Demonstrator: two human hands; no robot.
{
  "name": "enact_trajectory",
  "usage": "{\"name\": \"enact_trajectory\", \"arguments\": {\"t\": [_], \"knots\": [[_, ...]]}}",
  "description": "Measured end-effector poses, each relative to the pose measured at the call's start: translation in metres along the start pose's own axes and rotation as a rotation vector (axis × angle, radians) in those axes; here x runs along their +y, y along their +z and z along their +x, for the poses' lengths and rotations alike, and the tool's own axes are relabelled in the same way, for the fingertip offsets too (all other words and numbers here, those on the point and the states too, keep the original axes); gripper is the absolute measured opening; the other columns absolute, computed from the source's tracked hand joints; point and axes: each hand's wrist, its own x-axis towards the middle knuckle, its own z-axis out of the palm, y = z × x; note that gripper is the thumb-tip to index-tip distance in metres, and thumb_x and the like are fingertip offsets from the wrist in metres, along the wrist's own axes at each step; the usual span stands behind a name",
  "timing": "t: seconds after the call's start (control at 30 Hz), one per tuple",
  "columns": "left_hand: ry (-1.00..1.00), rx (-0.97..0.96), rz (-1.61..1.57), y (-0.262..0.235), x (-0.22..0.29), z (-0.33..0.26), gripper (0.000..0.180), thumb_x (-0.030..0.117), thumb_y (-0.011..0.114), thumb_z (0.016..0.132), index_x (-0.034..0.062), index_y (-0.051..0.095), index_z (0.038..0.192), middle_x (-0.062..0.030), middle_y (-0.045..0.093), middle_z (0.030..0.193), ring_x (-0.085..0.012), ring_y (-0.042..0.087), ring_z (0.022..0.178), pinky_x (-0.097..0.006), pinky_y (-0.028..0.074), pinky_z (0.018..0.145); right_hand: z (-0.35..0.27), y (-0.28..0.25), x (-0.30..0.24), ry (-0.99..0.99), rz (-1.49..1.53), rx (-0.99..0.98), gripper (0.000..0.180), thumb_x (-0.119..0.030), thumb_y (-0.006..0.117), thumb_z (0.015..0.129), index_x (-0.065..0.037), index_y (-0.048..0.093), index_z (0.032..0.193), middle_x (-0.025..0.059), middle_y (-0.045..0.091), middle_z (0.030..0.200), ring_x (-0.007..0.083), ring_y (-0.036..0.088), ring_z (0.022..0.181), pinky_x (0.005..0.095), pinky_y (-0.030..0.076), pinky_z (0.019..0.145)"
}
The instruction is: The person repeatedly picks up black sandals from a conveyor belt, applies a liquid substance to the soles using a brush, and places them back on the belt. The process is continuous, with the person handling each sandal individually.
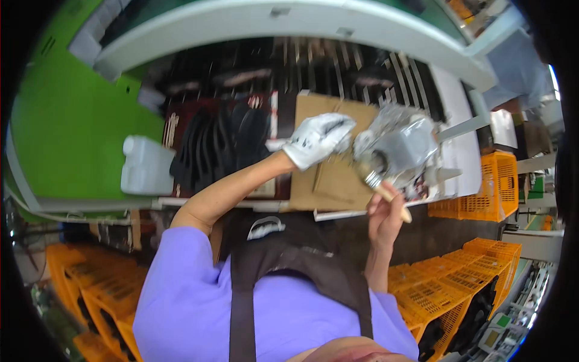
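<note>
At the centre right of the frame, the left hand [316, 140] — in a white glove — rests on a grey metal part [403, 146] held above the surface [461, 142]; how tightly its grip closes cannot be told. Just below, the bare right hand [385, 212] has its grip closed on the wooden handle of a brush [380, 184], whose bristle end touches the part's lower left side. A cardboard sheet [329, 181] lies beneath — orange crates [479, 193] stand at right.
</note>
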Motion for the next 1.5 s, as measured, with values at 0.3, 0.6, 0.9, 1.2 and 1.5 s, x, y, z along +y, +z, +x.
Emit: {"name": "enact_trajectory", "arguments": {"t": [0.3,0.6,0.9,1.2,1.5], "knots": [[0.254,0.382,1.065,-0.035,-0.047,-0.114,0.043,0.028,0.069,0.078,0.0014,0.057,0.109,-0.0189,0.057,0.102,-0.0372,0.054,0.098,-0.044,0.045,0.084,0.008,0.016,0.01,0.119,-0.068,-0.018,0.048,-0.043,0.04,0.098,0.0,0.056,0.111,0.0039,0.051,0.077,0.0123,0.045,0.066,0.0255,0.037,0.059],[-0.316,0.358,1.587,-0.07,-0.074,-0.099,0.077,0.059,0.05,0.081,-0.0076,0.05,0.121,-0.0299,0.056,0.114,-0.0425,0.037,0.121,-0.048,0.027,0.098,0.011,0.017,0.005,0.099,-0.087,-0.005,0.032,-0.029,0.05,0.096,0.002,0.059,0.102,0.0058,0.053,0.077,0.0114,0.047,0.067,0.0239,0.04,0.061],[-0.319,0.529,1.423,-0.067,-0.059,-0.09,0.088,0.04,0.072,0.065,-0.0052,0.036,0.131,-0.0217,0.059,0.094,-0.0317,0.052,0.092,-0.043,0.031,0.091,0.022,-0.005,-0.023,-0.155,-0.675,0.096,0.015,-0.011,0.06,0.088,0.002,0.064,0.097,-0.0021,0.054,0.069,0.0028,0.045,0.061,0.0184,0.034,0.055],[0.076,0.881,0.295,-0.067,-0.052,-0.092,0.072,0.012,0.076,0.074,-0.0069,0.035,0.131,-0.0095,0.06,0.098,-0.017,0.06,0.089,-0.028,0.048,0.079,0.06,-0.006,-0.036,-0.335,-1.213,-0.004,0.008,-0.007,0.064,0.082,-0.002,0.066,0.087,0.0128,0.064,0.079,0.0226,0.061,0.068,0.0301,0.047,0.062],[-0.228,0.293,-1.482,-0.064,-0.056,-0.098,0.042,0.042,0.068,0.08,0.0039,0.053,0.09,-0.0055,0.048,0.08,-0.0195,0.044,0.082,-0.031,0.045,0.077,0.085,-0.016,-0.022,-0.097,-1.157,0.053,0.016,-0.016,0.069,0.081,0.0,0.066,0.082,0.0055,0.058,0.057,0.0129,0.056,0.05,0.0265,0.044,0.048]]}}
